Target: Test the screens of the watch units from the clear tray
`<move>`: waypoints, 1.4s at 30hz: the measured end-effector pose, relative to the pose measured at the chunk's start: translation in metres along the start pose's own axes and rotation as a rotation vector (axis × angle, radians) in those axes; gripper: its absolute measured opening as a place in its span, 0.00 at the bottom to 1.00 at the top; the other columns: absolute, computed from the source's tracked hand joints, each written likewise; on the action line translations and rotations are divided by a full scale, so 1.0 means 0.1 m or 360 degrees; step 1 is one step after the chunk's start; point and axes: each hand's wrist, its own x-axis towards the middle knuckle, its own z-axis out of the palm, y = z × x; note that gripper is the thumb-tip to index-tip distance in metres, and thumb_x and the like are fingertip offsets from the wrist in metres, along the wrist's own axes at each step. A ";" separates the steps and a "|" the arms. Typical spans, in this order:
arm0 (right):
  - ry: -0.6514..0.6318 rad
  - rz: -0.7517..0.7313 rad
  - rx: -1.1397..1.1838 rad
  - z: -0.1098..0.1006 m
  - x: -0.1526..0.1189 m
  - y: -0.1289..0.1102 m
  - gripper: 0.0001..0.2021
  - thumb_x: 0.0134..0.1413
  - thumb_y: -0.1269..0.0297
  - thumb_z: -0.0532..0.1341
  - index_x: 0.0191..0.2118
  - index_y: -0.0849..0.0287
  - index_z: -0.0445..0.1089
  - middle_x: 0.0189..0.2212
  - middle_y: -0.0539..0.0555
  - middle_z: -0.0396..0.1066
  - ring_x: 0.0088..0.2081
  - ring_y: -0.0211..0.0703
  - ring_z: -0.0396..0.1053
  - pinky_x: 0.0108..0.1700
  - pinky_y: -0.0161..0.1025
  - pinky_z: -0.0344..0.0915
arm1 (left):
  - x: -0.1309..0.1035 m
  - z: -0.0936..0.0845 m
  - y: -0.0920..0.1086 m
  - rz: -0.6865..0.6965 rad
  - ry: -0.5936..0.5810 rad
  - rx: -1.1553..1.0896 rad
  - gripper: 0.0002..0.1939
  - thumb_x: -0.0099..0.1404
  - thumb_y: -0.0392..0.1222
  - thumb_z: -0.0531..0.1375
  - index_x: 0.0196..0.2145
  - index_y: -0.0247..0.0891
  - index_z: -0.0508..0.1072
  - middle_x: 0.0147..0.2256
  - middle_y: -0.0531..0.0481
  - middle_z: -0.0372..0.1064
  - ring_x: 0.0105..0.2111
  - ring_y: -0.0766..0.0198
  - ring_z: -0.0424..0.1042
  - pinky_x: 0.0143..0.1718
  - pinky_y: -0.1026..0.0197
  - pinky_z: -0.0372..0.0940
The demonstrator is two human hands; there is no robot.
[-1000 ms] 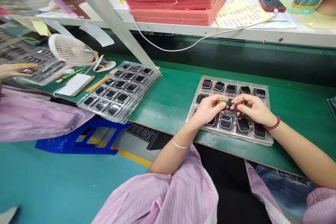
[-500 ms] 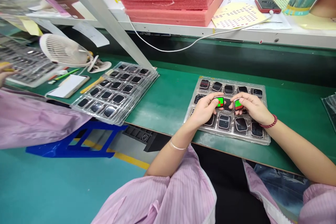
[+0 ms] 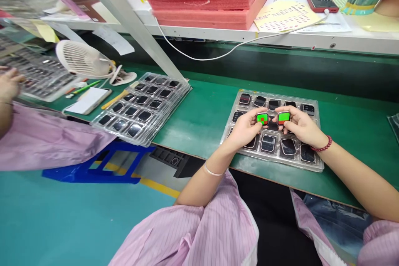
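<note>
My left hand grips a smartwatch without a strap, its lit screen showing green with red blocks; the thumb rests at the screen's lower edge. A second smartwatch is pinched in my right hand, green above and red along the bottom, with the thumb on its lower part. Both are held side by side, a small gap apart, over a clear plastic tray. In the tray's pockets lie several dark-screened watches, such as a watch at the front; my hands hide part of the middle row.
To the left is a stack of clear trays holding watches, beside a phone-like white slab and a small fan. Pink foam trays and a red-cased phone sit on the shelf. A co-worker's hand is at far left.
The right watch has turned to face up more fully, and my right thumb has moved lower on it. The red pattern on the left screen differs. The co-worker's hand now shows more.
</note>
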 end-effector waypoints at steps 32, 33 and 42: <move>0.0014 0.0059 -0.0095 0.03 -0.01 -0.07 0.20 0.46 0.71 0.60 0.48 0.56 0.66 0.41 0.55 0.75 0.33 0.41 0.73 0.32 0.38 0.71 | -0.03 0.00 0.05 0.0046 -0.0059 0.0080 0.30 0.58 0.28 0.55 0.59 0.37 0.67 0.48 0.43 0.73 0.40 0.62 0.76 0.41 0.61 0.72; 0.0013 0.0054 -0.0094 0.03 -0.01 -0.07 0.19 0.46 0.71 0.60 0.48 0.56 0.66 0.41 0.55 0.75 0.33 0.41 0.73 0.32 0.38 0.71 | -0.03 0.00 0.05 0.0039 -0.0055 0.0082 0.29 0.59 0.29 0.56 0.59 0.37 0.67 0.47 0.44 0.74 0.39 0.63 0.76 0.39 0.62 0.72; 0.0002 0.0068 -0.0107 0.03 -0.01 -0.08 0.20 0.47 0.71 0.61 0.49 0.56 0.66 0.43 0.55 0.75 0.34 0.42 0.74 0.34 0.40 0.72 | -0.04 0.01 0.09 0.0062 -0.0041 0.0179 0.25 0.60 0.35 0.62 0.56 0.35 0.70 0.45 0.43 0.75 0.40 0.61 0.76 0.41 0.61 0.71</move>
